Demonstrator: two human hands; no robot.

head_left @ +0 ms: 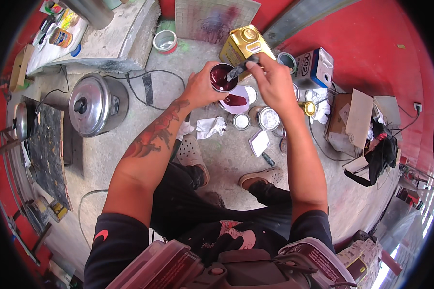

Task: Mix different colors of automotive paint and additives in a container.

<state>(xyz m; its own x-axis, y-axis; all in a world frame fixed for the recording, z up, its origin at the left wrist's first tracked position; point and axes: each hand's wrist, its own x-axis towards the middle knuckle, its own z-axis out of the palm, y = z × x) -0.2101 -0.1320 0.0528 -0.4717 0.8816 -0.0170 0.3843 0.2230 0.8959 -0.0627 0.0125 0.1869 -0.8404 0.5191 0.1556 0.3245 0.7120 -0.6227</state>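
My left hand point(200, 89) is wrapped round a cup point(233, 87) with dark red paint inside. My right hand point(273, 81) grips a dark, paint-crusted stick-like tool point(236, 72), its tip over the cup's mouth. Whether the tip touches the paint, I cannot tell. Just below the cup, a red puddle lies on a pale sheet or lid point(245, 92) on the floor. Beyond my hands stands a gold rectangular tin point(246, 44). Nearer me are a small pale-topped can point(241, 122) and a larger one point(268, 119).
Crumpled paper point(210, 127) and a white pad point(259, 143) lie near my feet. A lidded metal pot point(92, 108) stands left, with cables around it. To the right are a white-and-blue tin point(314, 69) and an open cardboard box point(340, 118). A concrete block point(125, 41) is at far left.
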